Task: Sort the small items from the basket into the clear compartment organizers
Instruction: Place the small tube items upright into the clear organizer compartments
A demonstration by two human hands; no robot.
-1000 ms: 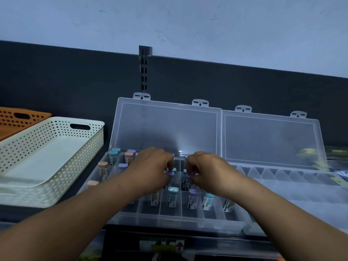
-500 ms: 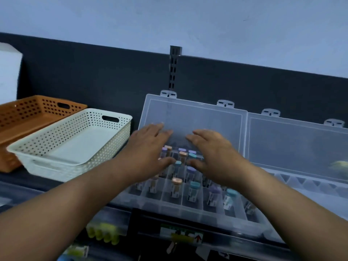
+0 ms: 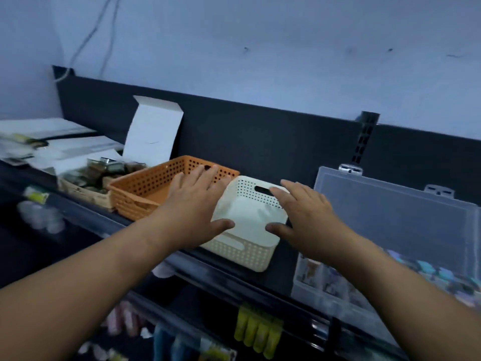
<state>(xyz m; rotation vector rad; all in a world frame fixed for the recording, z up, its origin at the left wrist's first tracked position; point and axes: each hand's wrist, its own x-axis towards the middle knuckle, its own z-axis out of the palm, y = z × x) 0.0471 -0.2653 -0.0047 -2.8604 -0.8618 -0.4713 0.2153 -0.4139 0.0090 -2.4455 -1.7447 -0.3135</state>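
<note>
On the dark shelf (image 3: 283, 269), the cream perforated plastic basket (image 3: 244, 256) sits between the orange perforated plastic basket (image 3: 140, 186) just beside it on the left and the clear plastic compartment organizer (image 3: 385, 222) on the right, with a brown cardboard box (image 3: 78, 191) further left.

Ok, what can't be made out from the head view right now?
Head view only:
White basket: left hand and right hand cover its sides; contact unclear.
Orange basket: floor mostly hidden by its near wall and the left hand.
Clear organizer: cut off by right edge; contents blurred, partly behind right forearm.
Cardboard box contents: motion-blurred.
</note>
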